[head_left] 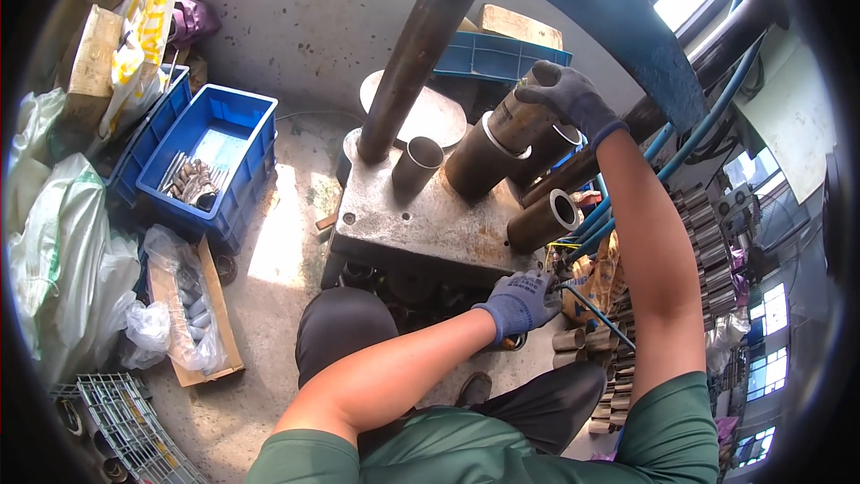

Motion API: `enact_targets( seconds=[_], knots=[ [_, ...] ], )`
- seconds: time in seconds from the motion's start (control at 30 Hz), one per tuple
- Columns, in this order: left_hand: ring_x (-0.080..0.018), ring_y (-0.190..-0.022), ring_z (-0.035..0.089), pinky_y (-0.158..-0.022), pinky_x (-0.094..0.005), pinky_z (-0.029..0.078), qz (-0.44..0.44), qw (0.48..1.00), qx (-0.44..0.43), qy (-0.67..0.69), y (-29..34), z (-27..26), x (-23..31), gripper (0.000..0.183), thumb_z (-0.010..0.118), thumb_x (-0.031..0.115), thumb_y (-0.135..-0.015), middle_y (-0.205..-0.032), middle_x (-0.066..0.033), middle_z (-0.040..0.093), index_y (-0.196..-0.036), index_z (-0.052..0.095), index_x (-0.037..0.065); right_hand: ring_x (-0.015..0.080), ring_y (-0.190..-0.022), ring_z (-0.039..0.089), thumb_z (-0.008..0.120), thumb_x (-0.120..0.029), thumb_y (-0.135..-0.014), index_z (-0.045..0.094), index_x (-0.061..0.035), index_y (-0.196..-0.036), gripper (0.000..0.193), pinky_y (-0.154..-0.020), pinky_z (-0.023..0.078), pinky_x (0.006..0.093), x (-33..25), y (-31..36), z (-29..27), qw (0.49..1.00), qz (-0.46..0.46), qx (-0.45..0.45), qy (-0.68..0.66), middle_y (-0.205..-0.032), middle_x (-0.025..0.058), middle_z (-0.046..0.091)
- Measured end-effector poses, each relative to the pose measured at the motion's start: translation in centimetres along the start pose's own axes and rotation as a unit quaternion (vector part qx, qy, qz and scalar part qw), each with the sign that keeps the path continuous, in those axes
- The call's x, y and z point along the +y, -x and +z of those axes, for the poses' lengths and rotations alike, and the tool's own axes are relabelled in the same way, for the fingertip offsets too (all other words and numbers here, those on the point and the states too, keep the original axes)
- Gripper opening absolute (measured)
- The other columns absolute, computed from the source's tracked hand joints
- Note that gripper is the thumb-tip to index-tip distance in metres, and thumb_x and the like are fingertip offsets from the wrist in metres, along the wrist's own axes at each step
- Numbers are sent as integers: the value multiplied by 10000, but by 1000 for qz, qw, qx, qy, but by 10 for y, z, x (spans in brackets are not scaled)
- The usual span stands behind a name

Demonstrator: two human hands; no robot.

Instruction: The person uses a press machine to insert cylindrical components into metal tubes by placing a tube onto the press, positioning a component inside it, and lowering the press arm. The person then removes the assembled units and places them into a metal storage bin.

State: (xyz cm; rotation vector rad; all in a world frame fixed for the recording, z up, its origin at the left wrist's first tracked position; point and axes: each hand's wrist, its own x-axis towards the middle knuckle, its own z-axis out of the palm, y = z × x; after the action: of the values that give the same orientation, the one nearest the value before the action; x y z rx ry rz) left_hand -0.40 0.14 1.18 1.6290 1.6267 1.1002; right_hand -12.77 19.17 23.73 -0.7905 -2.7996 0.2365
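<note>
My right hand [573, 97], in a grey-blue glove, is closed round the upper end of a thick metal cylinder [512, 124]. Its lower end sits in the mouth of a wider steel sleeve [475, 170] on the metal press table [394, 215]. My left hand [521, 299], also gloved, is curled at the table's front right corner, by fittings and a thin hose [591, 305]. What its fingers grip is hidden. A short open tube [417, 166] stands left of the sleeve, and a thick-walled tube [542, 220] stands at the table's right edge.
A dark press column [412, 63] rises behind the table, under a blue frame arm [609, 18]. Blue hoses [663, 166] run along the right, near stacked metal tubes [699, 242]. At left are a blue bin [233, 116] with metal parts and a cardboard box [224, 323].
</note>
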Motion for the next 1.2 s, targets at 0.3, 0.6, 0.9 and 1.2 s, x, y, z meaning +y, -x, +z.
enact_targets(
  seconds=[0.3, 0.6, 0.9, 1.2],
  knots=[
    [-345, -1259, 605, -1068, -461, 468, -6, 999, -19, -32, 5, 4, -2, 600, 612, 484, -936, -1336, -195, 636, -1378, 586, 80, 320, -1204, 669, 785, -643, -755, 610, -35, -1409, 909, -1006, 535, 410, -11, 7, 0, 996, -9, -17, 84, -1303, 204, 691],
    [-338, -1294, 586, -1091, -453, 455, -9, 998, -37, -53, 3, 1, 2, 633, 588, 553, -962, -1377, -182, 617, -1386, 580, 83, 415, -1272, 579, 808, -302, -837, 494, 17, -1454, 762, -1088, 487, 452, 7, 161, 51, 965, -111, 238, -13, -1385, 253, 562],
    [-372, -1251, 593, -1076, -456, 466, 3, 998, -9, -55, 35, 0, -4, 671, 651, 519, -942, -1316, -197, 626, -1439, 549, 79, 422, -1178, 621, 778, -148, -813, 626, 11, -1297, 532, -1087, 447, 531, 50, 414, 17, 943, -81, 322, 22, -1250, 188, 650],
    [-379, -1232, 611, -1067, -440, 481, 6, 999, 28, -43, 44, -14, -1, 709, 710, 348, -940, -1338, -229, 614, -1530, 448, 56, 291, -1253, 576, 582, -182, -1042, 564, 31, -1412, 427, -1070, 470, 413, 158, 495, 44, 833, 35, 552, 3, -1324, 179, 587]
  ],
)
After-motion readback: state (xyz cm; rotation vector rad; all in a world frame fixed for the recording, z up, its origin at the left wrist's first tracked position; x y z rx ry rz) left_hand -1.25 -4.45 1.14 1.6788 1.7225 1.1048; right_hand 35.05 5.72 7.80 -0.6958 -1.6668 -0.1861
